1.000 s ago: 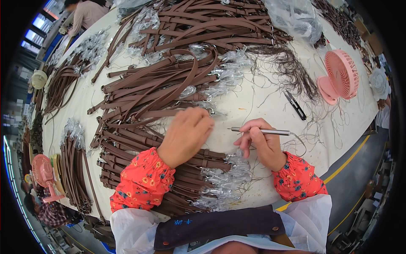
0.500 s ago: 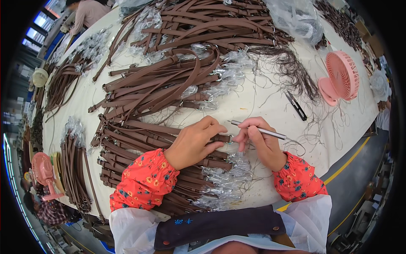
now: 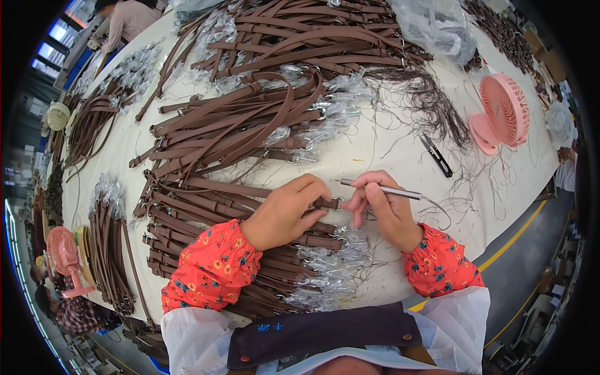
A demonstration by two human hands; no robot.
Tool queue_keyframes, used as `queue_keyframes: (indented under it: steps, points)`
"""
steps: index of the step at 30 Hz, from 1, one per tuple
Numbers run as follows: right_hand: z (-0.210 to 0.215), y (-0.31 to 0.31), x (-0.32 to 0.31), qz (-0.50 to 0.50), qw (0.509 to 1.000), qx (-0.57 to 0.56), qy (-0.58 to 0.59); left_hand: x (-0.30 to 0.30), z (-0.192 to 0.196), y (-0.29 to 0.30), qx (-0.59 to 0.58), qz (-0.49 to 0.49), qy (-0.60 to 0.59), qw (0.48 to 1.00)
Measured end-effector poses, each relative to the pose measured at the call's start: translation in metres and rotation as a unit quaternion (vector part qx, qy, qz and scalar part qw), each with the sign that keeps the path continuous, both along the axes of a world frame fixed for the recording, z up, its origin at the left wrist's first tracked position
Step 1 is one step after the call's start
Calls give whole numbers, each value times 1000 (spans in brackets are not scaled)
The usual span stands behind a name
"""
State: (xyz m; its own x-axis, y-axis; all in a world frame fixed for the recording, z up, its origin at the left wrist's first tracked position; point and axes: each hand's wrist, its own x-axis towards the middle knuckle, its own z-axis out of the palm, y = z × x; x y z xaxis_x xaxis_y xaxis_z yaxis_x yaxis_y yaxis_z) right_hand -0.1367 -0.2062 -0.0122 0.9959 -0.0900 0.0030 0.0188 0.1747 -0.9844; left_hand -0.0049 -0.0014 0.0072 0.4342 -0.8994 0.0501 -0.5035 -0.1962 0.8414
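My left hand (image 3: 284, 212) pinches the end of a brown leather strap (image 3: 322, 204) between thumb and fingers. A metal ring (image 3: 338, 204) sits at that end, just past the fingertips. In my right hand (image 3: 389, 209) is a slim silver pen-shaped tool (image 3: 400, 192) with a thin tip and a cord at its back. Its tip points left, just above the strap end, apart from it. The lower fingers of the right hand reach to the ring; whether they grip it is hard to see. Under my left hand lie more brown straps (image 3: 206, 206) with plastic-wrapped metal clasps (image 3: 331, 269).
Further straps (image 3: 312, 44) are heaped at the table's far side. Black thread snips (image 3: 436, 156) and a tangle of dark threads (image 3: 431, 100) lie to the right, near a pink fan (image 3: 503, 109). Another pink fan (image 3: 62, 250) stands left. A person (image 3: 128, 25) sits at the far left.
My left hand has shifted very slightly left with the strap end. The pen-shaped tool has moved a touch left in my right hand; both grips look the same.
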Motion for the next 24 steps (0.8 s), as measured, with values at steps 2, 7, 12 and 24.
queue_keyframes:
  steps: [2, 7, 12, 24]
  points:
    - [1, 1, 1, -5, 1000, 11, 6, -3, -3, -1, -28, -8, -64, 998]
    - [4, 2, 1, -8, 1000, 9, 20, -1, -12, 0, -55, -24, -128, 990]
    - [2, -1, 0, 17, 999, 6, 30, 7, -10, 2, -38, 10, 16, 999]
    - [9, 1, 0, 44, 995, -6, 93, 16, -3, 7, 1, -14, 69, 998]
